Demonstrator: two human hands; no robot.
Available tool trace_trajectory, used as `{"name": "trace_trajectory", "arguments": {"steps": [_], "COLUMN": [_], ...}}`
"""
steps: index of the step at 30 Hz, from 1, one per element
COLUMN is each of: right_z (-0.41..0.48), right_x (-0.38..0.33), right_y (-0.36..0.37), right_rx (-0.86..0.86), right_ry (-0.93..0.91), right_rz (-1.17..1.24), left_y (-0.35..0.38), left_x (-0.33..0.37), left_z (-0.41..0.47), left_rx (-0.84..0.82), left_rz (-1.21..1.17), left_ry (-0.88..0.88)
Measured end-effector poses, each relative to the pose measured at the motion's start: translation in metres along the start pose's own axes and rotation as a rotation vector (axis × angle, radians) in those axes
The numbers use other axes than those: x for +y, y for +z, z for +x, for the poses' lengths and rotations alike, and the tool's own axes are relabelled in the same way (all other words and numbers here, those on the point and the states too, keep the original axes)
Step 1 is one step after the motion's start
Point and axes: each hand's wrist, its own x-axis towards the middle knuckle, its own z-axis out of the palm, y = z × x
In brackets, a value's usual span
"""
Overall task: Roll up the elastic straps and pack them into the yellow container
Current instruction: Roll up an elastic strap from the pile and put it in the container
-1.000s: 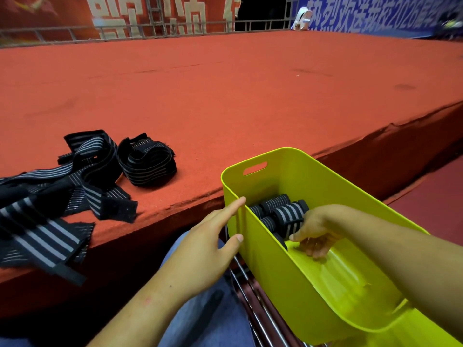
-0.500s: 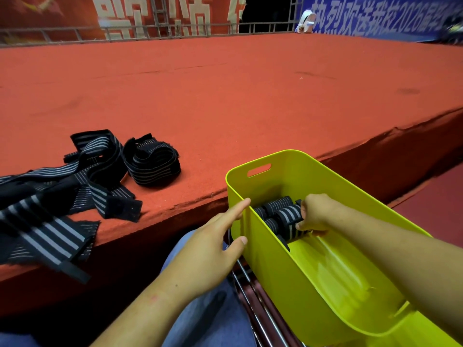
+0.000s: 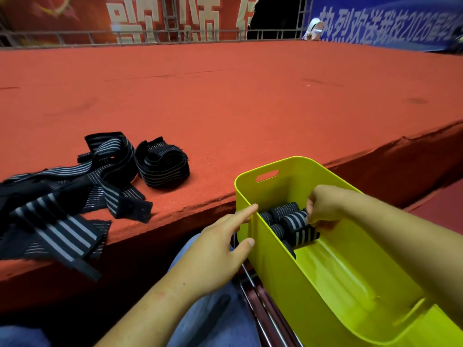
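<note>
The yellow container (image 3: 325, 269) sits tilted at lower right, beside the red platform's edge. Several rolled black straps with grey stripes (image 3: 288, 221) lie packed at its far end. My right hand (image 3: 323, 205) reaches into the container and its fingers curl onto the top rolled strap. My left hand (image 3: 220, 244) rests against the container's near wall, index finger straight along the rim and thumb pressing the outside. A heap of unrolled black striped straps (image 3: 62, 196) lies on the platform at left, with one loosely coiled strap (image 3: 162, 166) at its right.
The red carpeted platform (image 3: 250, 101) stretches far back to a metal railing (image 3: 150, 36) and banners. Its front edge runs just left of the container. A metal rack (image 3: 263, 309) lies under the container, above my blue-clad legs.
My right hand has moved from the container's floor up onto the rolled straps and pressed a roll against the others. The left hand has stayed on the container wall.
</note>
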Motion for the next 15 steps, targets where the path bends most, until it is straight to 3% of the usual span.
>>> {"name": "trace_trajectory", "arguments": {"steps": [8, 15], "right_z": [-0.051, -0.088], "right_x": [-0.061, -0.13], "right_y": [-0.033, -0.025], "right_rx": [0.107, 0.167], "right_ry": [-0.362, -0.657], "right_rz": [0.418, 0.476], "left_y": [-0.016, -0.057], "left_x": [-0.004, -0.023], "left_z": [-0.006, -0.017], "left_rx": [0.019, 0.17], "left_rz": [-0.018, -0.004], "left_ry": [0.016, -0.028]}}
